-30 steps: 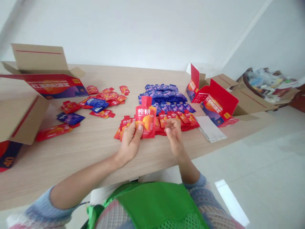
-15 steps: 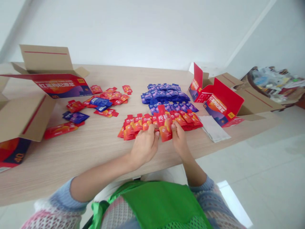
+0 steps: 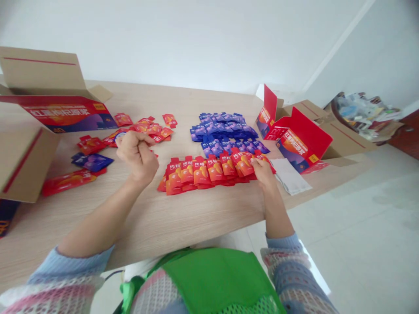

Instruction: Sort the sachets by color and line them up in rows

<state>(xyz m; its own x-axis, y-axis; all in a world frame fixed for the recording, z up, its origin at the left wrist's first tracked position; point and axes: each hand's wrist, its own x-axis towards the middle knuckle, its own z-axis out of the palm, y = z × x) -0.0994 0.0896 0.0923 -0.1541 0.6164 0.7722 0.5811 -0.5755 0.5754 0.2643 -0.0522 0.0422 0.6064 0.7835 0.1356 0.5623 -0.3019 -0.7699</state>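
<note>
My left hand (image 3: 136,156) is closed in a fist above the wooden table (image 3: 196,218), just in front of loose red sachets (image 3: 147,126). Nothing shows in its grip. My right hand (image 3: 262,173) rests on the right end of a long overlapping row of red-and-orange spouted sachets (image 3: 203,173), its fingers on the last ones. Behind that row lies a dense group of blue-purple sachets (image 3: 222,131). More red and purple sachets (image 3: 93,162) lie scattered at the left.
Open cardboard cartons with red printed sides stand at the table's left (image 3: 55,111) and right (image 3: 301,139). A folded white sheet (image 3: 290,175) lies beyond my right hand. A basket of mixed packaging (image 3: 363,111) sits on the floor at the far right.
The sachet my hands held now lies in the row. My left hand has moved left and closed into a fist, and my right hand has moved right along the row.
</note>
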